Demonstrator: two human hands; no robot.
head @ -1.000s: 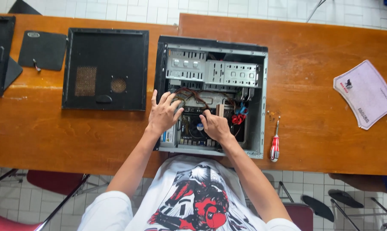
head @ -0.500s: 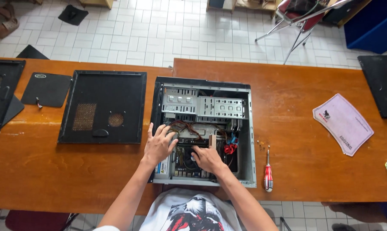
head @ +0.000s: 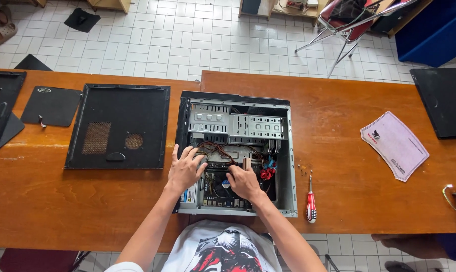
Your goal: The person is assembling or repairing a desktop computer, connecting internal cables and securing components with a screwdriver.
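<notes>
At the near edge of the wooden table [head: 46,201], both hands reach into an open computer case [head: 236,156] that lies on its side at the middle. The left hand [head: 185,168] rests flat with fingers spread on the case's near-left rim and the parts just inside; it grips nothing. The right hand [head: 244,182] is curled over the board in the near half of the case, its fingertips hidden under the knuckles, so I cannot tell what it pinches, if anything. A tangle of coloured cables [head: 228,151] runs just beyond the hands and hides much of the board. Farther in, grey perforated metal drive bays [head: 238,126] fill the far half of the case.

Right of the case lies a red-handled screwdriver [head: 311,201], with a few tiny screws [head: 303,168] just beyond it, too small to make out. Farther right sits a flat pinkish pad [head: 394,145]. A black panel [head: 445,103] is cut off by the right edge. Left of the case lies the removed black side panel [head: 118,127], flat, with two mesh vents. Beyond it, a small black cover [head: 50,106] and another dark panel [head: 1,116], cut off at the left edge.
</notes>
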